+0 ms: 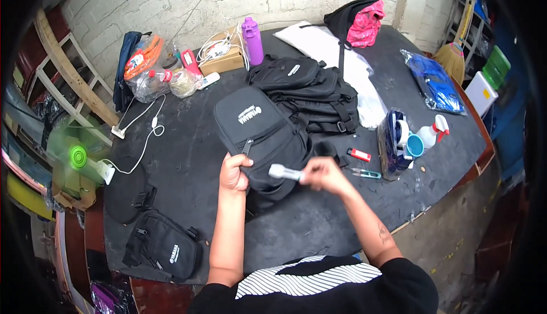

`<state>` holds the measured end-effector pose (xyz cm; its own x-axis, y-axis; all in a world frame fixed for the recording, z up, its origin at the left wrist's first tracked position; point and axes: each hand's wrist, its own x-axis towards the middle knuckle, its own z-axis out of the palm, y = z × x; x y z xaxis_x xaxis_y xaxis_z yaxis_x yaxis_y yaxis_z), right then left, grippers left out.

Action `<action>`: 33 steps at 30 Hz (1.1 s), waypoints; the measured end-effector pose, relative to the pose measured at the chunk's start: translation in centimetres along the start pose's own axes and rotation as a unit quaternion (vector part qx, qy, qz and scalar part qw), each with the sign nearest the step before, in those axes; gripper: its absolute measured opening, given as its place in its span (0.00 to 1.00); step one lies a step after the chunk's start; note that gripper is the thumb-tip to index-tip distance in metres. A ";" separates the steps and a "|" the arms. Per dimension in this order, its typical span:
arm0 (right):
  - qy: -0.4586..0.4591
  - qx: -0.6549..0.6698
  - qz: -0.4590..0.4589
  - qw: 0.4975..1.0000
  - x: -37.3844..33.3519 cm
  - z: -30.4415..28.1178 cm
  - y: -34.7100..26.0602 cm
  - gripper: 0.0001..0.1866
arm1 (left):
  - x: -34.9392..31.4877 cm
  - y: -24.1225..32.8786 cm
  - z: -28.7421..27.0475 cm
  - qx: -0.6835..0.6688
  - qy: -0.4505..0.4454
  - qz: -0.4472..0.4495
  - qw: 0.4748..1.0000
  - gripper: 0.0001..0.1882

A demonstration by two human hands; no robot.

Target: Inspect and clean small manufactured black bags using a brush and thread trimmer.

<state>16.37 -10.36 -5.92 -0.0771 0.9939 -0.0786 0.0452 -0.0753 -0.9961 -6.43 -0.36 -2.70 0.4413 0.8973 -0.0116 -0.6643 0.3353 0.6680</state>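
My left hand (235, 171) is closed on the lower left edge of a small black bag (248, 121) with a zipped front pocket, keeping it tilted up from the table. In my right hand (326, 175) is a small white and grey tool (285, 172), held by one end over the bag's lower right part. Motion blur hides its exact kind. To the right of that hand lie a red lighter (359, 154) and teal thread snips (367, 173). Several black bags (305, 80) are piled behind the held one.
Another small black bag (171, 251) lies at the near left. A purple bottle (252, 42), white cables (219, 46) and plastic bags stand at the back. Rightward are a spray bottle (428, 136), blue cup (415, 145) and blue packet (436, 83). A green fan (78, 156) is left.
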 end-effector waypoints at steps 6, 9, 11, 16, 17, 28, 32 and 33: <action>0.307 -0.032 -0.171 0.936 2.4 1.3 -2.3 0.09 | 0.0 -0.2 1.4 -0.011 -0.044 0.008 0.999 0.27; 0.188 -0.099 -0.113 0.971 3.2 5.7 -4.8 0.20 | 0.6 -1.9 3.2 -0.044 -0.090 -0.002 0.995 0.29; 0.190 -0.142 -0.103 0.966 3.8 6.7 -6.3 0.22 | 1.1 -2.2 2.2 0.009 -0.094 -0.023 0.995 0.27; 0.253 -0.111 -0.153 0.949 4.6 6.9 -7.0 0.20 | -0.2 -1.3 3.7 0.050 -0.116 -0.031 0.991 0.34; 0.238 -0.034 -0.170 0.956 5.3 6.7 -6.4 0.20 | -0.2 -1.6 4.0 0.046 -0.118 -0.025 0.992 0.34; 0.229 -0.055 -0.200 0.951 5.5 6.2 -6.3 0.15 | -0.2 -2.5 3.6 0.063 -0.132 -0.028 0.989 0.34; 0.307 -0.132 -0.192 0.923 5.1 5.9 -7.5 0.14 | -0.1 -2.7 3.9 0.045 -0.134 -0.017 0.990 0.32; 0.319 -0.108 -0.203 0.919 5.4 5.6 -7.1 0.14 | 0.1 -3.1 3.9 0.031 -0.113 -0.013 0.993 0.33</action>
<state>10.01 -4.93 0.53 0.4656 0.7864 0.4059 0.3440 0.2618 -0.9017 -1.99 -2.47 -1.84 0.5863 0.7992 0.1322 -0.6149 0.3328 0.7149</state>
